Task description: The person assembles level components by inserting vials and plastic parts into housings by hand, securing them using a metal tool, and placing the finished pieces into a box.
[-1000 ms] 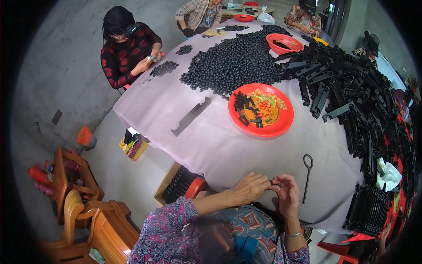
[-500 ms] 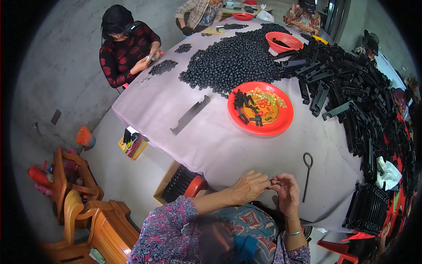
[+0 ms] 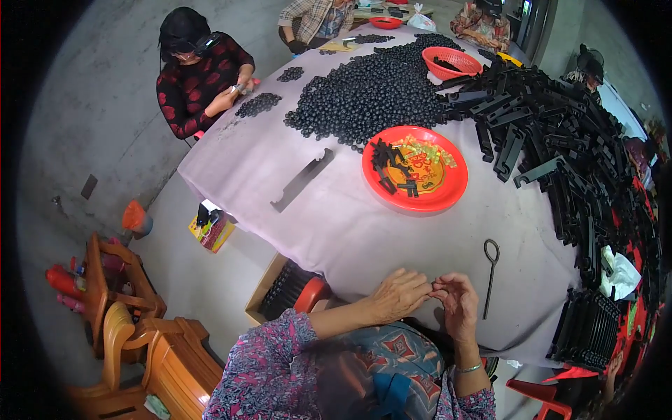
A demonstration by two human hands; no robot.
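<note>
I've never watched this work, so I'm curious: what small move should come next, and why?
Perhaps turn the right hand slightly rather than reach: it meets the left hand at the fingers, while the looped rod lies untouched on the covered table.

Pale lilac cloth [image 3: 336,227], red plate [image 3: 458,176], looped rod [image 3: 488,290] perhaps grey-brown

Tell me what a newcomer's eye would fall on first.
Probably the heap of small black balls toward the back of the table, jumbled black bars to its right. The bright red plate stands out just in front. Nearest, the left hand and right hand sit close together.
</note>
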